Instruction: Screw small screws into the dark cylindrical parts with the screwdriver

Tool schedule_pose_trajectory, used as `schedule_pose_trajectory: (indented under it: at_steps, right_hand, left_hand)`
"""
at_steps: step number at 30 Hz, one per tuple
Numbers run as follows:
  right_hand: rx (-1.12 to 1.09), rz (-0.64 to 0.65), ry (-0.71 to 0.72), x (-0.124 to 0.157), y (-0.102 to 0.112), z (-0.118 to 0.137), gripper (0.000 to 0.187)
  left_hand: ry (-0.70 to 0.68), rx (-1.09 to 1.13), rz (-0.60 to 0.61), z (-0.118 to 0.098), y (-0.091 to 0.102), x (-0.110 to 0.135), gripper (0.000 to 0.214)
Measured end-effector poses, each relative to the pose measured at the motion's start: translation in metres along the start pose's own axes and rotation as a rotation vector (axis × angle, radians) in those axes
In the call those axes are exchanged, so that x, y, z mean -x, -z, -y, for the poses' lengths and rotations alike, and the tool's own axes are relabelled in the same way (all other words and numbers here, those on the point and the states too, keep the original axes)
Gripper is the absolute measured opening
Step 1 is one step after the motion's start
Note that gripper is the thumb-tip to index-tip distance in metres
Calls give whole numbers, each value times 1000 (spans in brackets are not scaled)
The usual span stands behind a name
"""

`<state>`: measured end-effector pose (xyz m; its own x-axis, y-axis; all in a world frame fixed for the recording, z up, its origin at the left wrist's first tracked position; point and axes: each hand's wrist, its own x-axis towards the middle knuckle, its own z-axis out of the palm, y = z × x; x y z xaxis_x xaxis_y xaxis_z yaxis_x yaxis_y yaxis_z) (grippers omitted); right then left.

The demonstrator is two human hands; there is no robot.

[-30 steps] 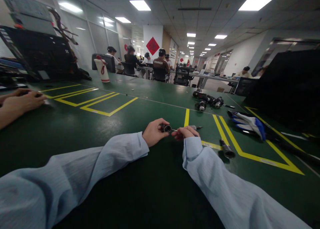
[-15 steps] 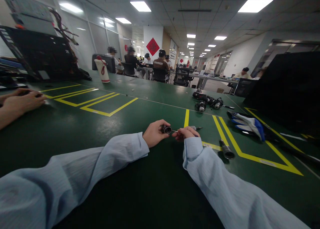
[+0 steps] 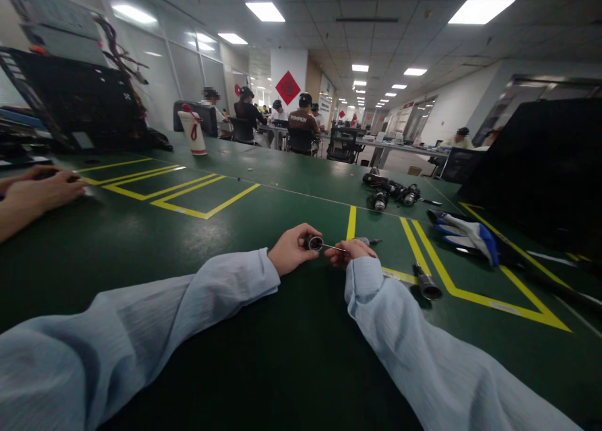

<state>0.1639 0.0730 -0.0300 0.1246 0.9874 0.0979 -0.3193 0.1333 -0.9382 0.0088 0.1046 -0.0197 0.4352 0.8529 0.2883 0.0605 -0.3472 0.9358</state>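
In the middle of the head view my left hand [image 3: 288,250] is closed around a small dark cylindrical part [image 3: 315,243], whose round, hollow, metal-rimmed end faces toward me and to the right. My right hand [image 3: 348,253] pinches a thin metal rod [image 3: 333,248]. The rod's far tip points at the rim of that part; whether it touches cannot be told. Just beyond my right hand lies a small tool-like piece [image 3: 365,240] with a pointed dark tip, partly hidden. Right of my right sleeve rests another dark metal cylinder [image 3: 429,287] with a narrower end.
Several dark metal mechanical parts [image 3: 392,191] lie together at the back right. Blue-and-white gloves [image 3: 468,235] are on the right, near a black panel [image 3: 536,174]. Yellow tape [image 3: 207,215] marks the green table [image 3: 226,233]. A white cup [image 3: 192,133] stands back left; another person's hands [image 3: 44,192] rest at left.
My right hand has shifted slightly to the right, and more of the rod shows between the hands. My left hand keeps its hold on the cylindrical part, nearly still.
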Motion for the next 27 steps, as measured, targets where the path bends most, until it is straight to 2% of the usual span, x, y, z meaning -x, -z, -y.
schedule_pose_trajectory:
  at_steps: [4, 13, 17, 22, 27]
  right_hand:
    - [-44, -30, -71, 1, -4, 1, 11]
    - [-180, 48, -193, -3, -1, 6, 13]
    - [-185, 56, -205, -2, -1, 8, 13]
    - [-155, 53, -88, 2, -2, 7, 8]
    - [78, -13, 228, 11, -9, 6, 12]
  left_hand:
    - [10, -11, 3, 1, 0, 0, 38]
    - [29, 23, -2, -3, 0, 1, 36]
    - [24, 69, -15, -3, 1, 0, 37]
    - [24, 101, -33, -3, 0, -1, 36]
    - [27, 172, -139, -5, -3, 0, 38]
